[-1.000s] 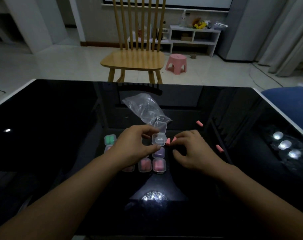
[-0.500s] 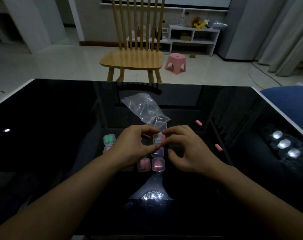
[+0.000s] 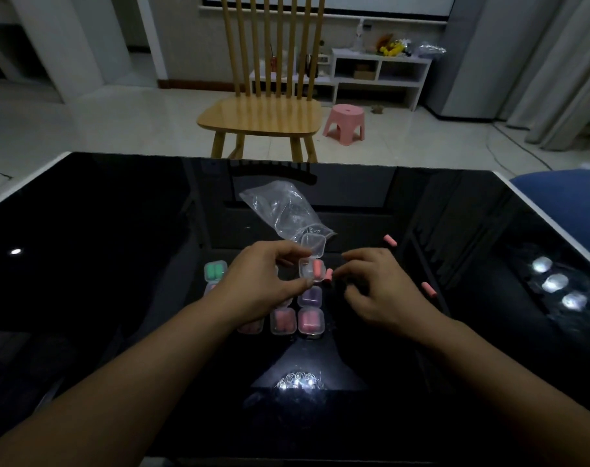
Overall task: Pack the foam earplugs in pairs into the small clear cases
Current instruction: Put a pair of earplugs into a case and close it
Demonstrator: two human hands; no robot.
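Half a second ago the right hand (image 3: 379, 288) had its fingertips at the open case (image 3: 311, 269) that the left hand (image 3: 266, 281) pinches; now it has drawn back just to the right, and one pink earplug (image 3: 318, 268) lies inside the case. The right grip is narrow, thumb and forefinger nearly closed on a second earplug (image 3: 328, 275) just beside the case. So the pair looks half packed, with that second plug still to go in.

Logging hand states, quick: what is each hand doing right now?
Left hand: holds the open case, one earplug inside.
Right hand: fingers curled; pinching the earplug at its fingertips? Cannot tell.
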